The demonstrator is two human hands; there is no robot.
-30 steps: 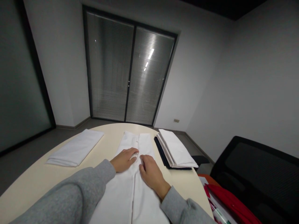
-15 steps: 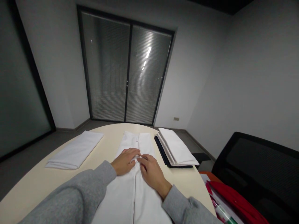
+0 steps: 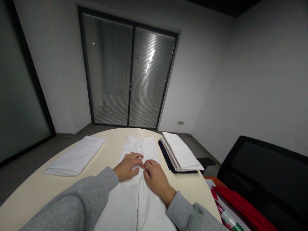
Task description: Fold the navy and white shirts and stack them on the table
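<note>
A white garment (image 3: 120,205) lies lengthwise on the table in front of me, its two front edges meeting along the middle. My left hand (image 3: 127,166) rests on it from the left, with thumb and fingers bent and pinching cloth at the centre opening. Opposite, my right hand (image 3: 157,179) has its fingertips closed on the same spot, touching or nearly touching the left fingertips. Whether a button or other fastener is between the fingers is hidden. The garment's near end runs out of the picture below.
A folded white cloth (image 3: 77,157) lies to the left on the round cream table (image 3: 31,195). On the right, folded white cloths (image 3: 181,152) rest on dark folded fabric (image 3: 166,157). Beside the table stands a black mesh chair (image 3: 267,179), with a red item (image 3: 240,205) near it.
Both hands stay at the centre opening, with only small finger movements. The left fingertips have shifted slightly, and the whole view has moved a little.
</note>
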